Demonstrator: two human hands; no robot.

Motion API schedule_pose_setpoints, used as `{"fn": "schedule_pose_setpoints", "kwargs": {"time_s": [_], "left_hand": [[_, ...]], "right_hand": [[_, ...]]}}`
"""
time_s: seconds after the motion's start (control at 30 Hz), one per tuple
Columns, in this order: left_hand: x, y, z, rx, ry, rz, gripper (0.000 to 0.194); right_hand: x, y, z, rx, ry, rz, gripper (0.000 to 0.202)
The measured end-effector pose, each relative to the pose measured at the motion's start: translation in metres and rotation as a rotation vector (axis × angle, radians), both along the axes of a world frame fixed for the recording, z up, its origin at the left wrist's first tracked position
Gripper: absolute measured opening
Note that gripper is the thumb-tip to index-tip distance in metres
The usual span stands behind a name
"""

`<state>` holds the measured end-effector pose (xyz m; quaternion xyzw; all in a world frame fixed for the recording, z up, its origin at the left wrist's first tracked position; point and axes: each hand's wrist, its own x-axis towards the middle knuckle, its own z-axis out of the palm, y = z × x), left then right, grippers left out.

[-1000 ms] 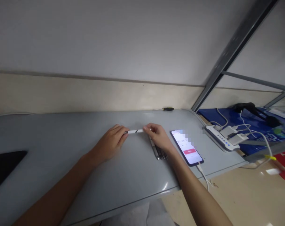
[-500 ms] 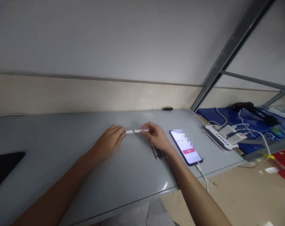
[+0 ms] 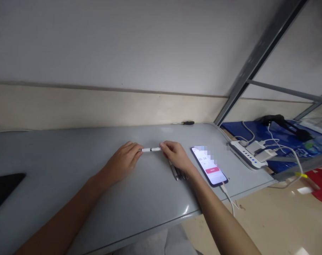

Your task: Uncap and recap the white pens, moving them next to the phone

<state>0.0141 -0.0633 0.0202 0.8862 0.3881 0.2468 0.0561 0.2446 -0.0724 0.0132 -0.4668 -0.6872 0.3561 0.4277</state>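
A white pen [image 3: 150, 149] with a dark band near its middle is held level between both hands, just above the grey table [image 3: 139, 205]. My left hand [image 3: 125, 157] pinches its left end, thumb and fingers closed on it. Around the right end the fingers of my right hand [image 3: 174, 153] are closed, hiding that tip. Several dark and grey pens [image 3: 175, 172] lie on the table under my right hand, partly covered by it.
Right of my right hand a lit phone [image 3: 210, 166] lies with a white cable. A screwdriver [image 3: 187, 123] rests by the wall. Farther right are a white power strip [image 3: 247, 155] with plugs and a metal frame bar [image 3: 236, 90]. A black object [image 3: 5, 189] is at left.
The fingers of my right hand have closed more around the pen's right end. The pen has turned slightly, its dark marking now showing as a band. The view has shifted a little.
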Motion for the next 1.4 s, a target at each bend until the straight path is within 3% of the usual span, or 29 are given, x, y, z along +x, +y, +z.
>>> {"fn": "schedule_pose_setpoints", "kwargs": {"time_s": [0.17,0.3,0.5,0.67,0.8,0.87,1.0,1.13,1.23,1.4], "left_hand": [[0.000,0.000,-0.001,-0.011,-0.005,0.003,0.032],[-0.001,0.001,-0.001,-0.013,-0.012,-0.001,0.032],[-0.006,0.004,-0.003,-0.031,0.031,0.041,0.030],[-0.006,0.003,0.001,0.130,0.132,0.040,0.025],[-0.002,0.000,0.005,0.244,0.136,0.057,0.031],[0.000,-0.002,0.006,0.211,0.073,0.037,0.029],[0.000,-0.005,0.006,0.079,-0.021,-0.028,0.023],[-0.001,-0.005,0.003,0.020,-0.014,-0.022,0.028],[-0.002,-0.003,0.001,0.004,0.014,-0.022,0.026],[-0.002,-0.001,-0.001,-0.018,0.044,-0.021,0.025]], "right_hand": [[-0.001,0.000,-0.001,0.058,-0.009,0.044,0.027],[-0.002,-0.002,0.000,0.010,-0.065,0.010,0.043],[-0.003,-0.002,0.000,0.100,-0.033,0.029,0.029],[-0.001,-0.006,0.004,-0.010,-0.098,0.161,0.037],[-0.002,-0.006,0.006,-0.276,0.139,0.236,0.036],[-0.004,-0.003,0.004,-0.353,0.316,0.175,0.035],[-0.006,0.005,0.003,-0.351,0.695,0.038,0.026],[-0.003,0.008,0.004,-0.515,1.019,0.046,0.019],[0.001,0.007,0.003,-0.606,1.130,0.098,0.018],[0.002,0.005,0.002,-0.574,1.135,0.202,0.029]]}}
